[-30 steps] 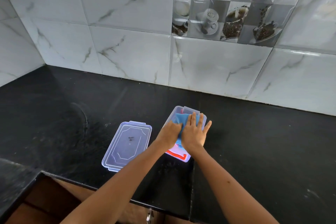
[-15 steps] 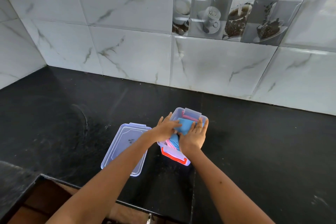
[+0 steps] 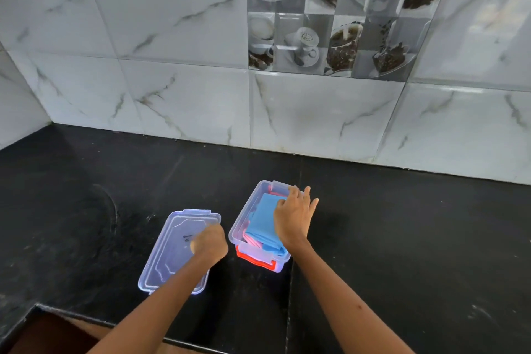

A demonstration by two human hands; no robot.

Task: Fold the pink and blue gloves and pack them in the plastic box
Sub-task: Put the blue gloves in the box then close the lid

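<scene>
The clear plastic box (image 3: 240,227) with a red clasp stands on the black counter. Inside it a folded blue glove (image 3: 263,220) lies on top of a pink glove (image 3: 251,239), which shows only at the near-left edge. My right hand (image 3: 293,215) rests flat on the blue glove's right side, fingers spread and reaching to the box's far rim. Left of the box, the clear lid (image 3: 169,250) lies upside down. My left hand (image 3: 209,244) is curled over the lid's right edge and touches it.
The black counter (image 3: 402,238) runs back to a white marble-tile wall with a coffee-cup picture tile (image 3: 330,17). The counter's front edge has a cut-out at the near left (image 3: 43,333).
My left hand left the box and moved left onto the lid. My right hand slid to the right side of the blue glove, so most of the glove shows. The view tilted upward.
</scene>
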